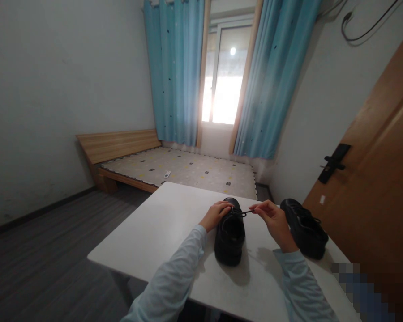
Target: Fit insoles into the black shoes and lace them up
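On the white bench a black shoe stands left of another shoe; the left hand rests against it, grip unclear; the right hand pinches its lace; lace-working seems underway, next calling for steady tension.

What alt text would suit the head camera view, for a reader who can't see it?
A person's right hand holds a dark lace out sideways from a black shoe on a white table, the left hand resting on that shoe. A second black shoe sits near the table's right side. Beyond are a bed, blue curtains and a bright window.
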Demonstrator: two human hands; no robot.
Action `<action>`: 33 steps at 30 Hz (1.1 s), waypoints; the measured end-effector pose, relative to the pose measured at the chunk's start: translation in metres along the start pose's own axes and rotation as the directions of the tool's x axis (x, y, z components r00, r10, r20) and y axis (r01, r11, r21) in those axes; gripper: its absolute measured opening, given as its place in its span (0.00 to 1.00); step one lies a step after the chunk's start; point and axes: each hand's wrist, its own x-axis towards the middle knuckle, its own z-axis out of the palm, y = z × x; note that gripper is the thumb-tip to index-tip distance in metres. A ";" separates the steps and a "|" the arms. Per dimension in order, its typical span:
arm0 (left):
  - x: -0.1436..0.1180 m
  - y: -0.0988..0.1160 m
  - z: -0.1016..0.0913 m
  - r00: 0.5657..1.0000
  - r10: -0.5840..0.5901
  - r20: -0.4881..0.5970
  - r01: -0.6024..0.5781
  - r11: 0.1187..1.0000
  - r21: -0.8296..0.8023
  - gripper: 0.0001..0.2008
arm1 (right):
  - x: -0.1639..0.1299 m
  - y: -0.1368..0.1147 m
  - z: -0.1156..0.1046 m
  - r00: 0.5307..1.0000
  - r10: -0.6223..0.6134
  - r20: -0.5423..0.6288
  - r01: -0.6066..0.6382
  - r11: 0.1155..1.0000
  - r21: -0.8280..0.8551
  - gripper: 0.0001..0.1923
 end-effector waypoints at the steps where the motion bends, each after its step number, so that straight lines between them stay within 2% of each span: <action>1: 0.000 0.000 0.000 1.000 -0.002 0.002 0.002 1.000 0.002 0.17 | 0.000 -0.001 -0.001 1.000 -0.004 -0.009 0.004 1.000 -0.003 0.11; 4: 0.000 0.002 -0.001 1.000 -0.009 0.003 0.009 1.000 0.006 0.17 | -0.001 -0.003 -0.002 0.999 -0.006 -0.044 0.007 1.000 0.013 0.11; 10: 0.000 0.005 -0.002 1.000 -0.024 -0.002 0.024 1.000 0.004 0.16 | 0.000 -0.002 -0.016 0.975 -0.051 -0.215 0.070 0.994 0.082 0.10; 13: -0.001 0.007 -0.003 0.999 -0.036 -0.011 0.036 0.999 0.010 0.16 | 0.000 0.000 -0.023 0.970 -0.030 -0.242 0.062 0.990 0.128 0.10; 17: -0.002 0.012 -0.005 0.999 -0.038 -0.037 0.038 0.999 0.006 0.14 | 0.002 0.001 -0.022 0.983 0.082 -0.163 -0.060 0.989 0.136 0.11; 22: -0.002 0.022 -0.009 0.994 0.000 -0.106 0.000 1.000 -0.004 0.11 | 0.002 0.007 -0.011 0.972 0.236 0.012 -0.236 0.972 0.009 0.16; 25: -0.003 0.028 -0.012 0.992 0.015 -0.125 -0.014 1.000 0.006 0.11 | 0.001 0.012 0.000 0.968 0.225 0.107 -0.213 0.970 -0.114 0.18; 28: -0.004 0.031 -0.015 0.994 0.051 -0.100 -0.051 0.999 -0.001 0.11 | -0.001 0.015 0.009 0.970 0.187 0.154 -0.152 0.965 -0.216 0.19; 33: -0.004 0.034 -0.016 0.995 0.083 -0.064 -0.085 0.996 -0.036 0.08 | -0.004 0.020 0.018 0.968 0.168 0.185 -0.118 0.960 -0.254 0.14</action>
